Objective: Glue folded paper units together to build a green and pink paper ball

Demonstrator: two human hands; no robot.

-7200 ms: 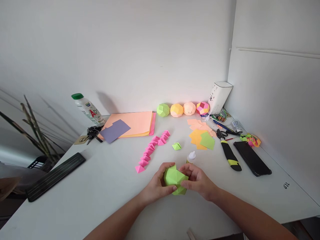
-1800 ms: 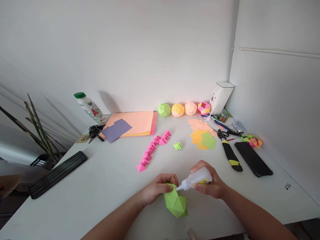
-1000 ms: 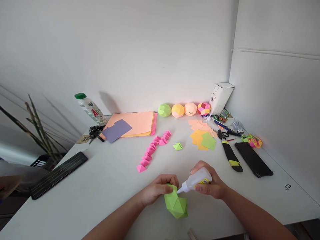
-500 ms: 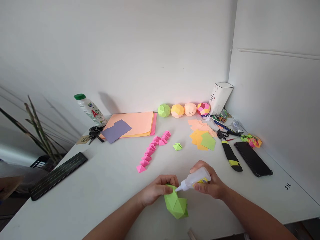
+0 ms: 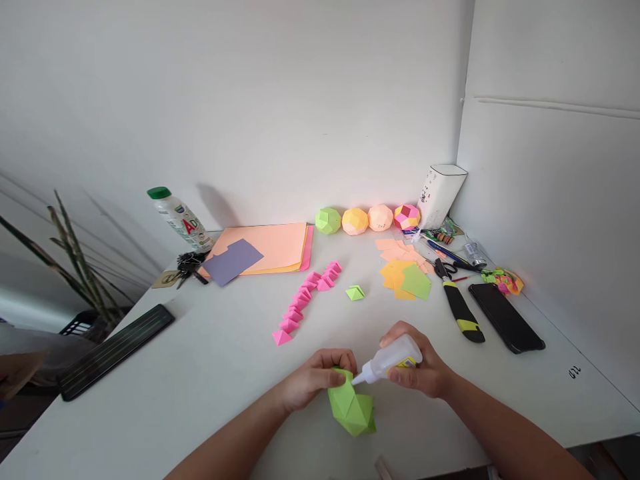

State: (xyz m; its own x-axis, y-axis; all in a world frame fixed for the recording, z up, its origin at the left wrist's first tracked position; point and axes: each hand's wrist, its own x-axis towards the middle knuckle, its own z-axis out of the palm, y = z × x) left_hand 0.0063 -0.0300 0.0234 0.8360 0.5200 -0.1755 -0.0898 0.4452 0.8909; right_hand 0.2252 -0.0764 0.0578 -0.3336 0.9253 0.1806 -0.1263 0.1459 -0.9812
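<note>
Right grip [image 5: 429, 371] holds bottle [image 5: 400, 352] at green shell [image 5: 351, 410] edge, pink row [image 5: 301, 300] apart

The left hand [image 5: 320, 377] covers the green paper model [image 5: 351, 415] at its far left. The right hand [image 5: 421, 365] partly hides the squeeze bottle [image 5: 391, 355], whose label [image 5: 407, 363] is too small for reading.

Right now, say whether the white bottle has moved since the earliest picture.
Yes: the white bottle, now in the right hand, moved down the view, away from the small green paper piece.
</note>
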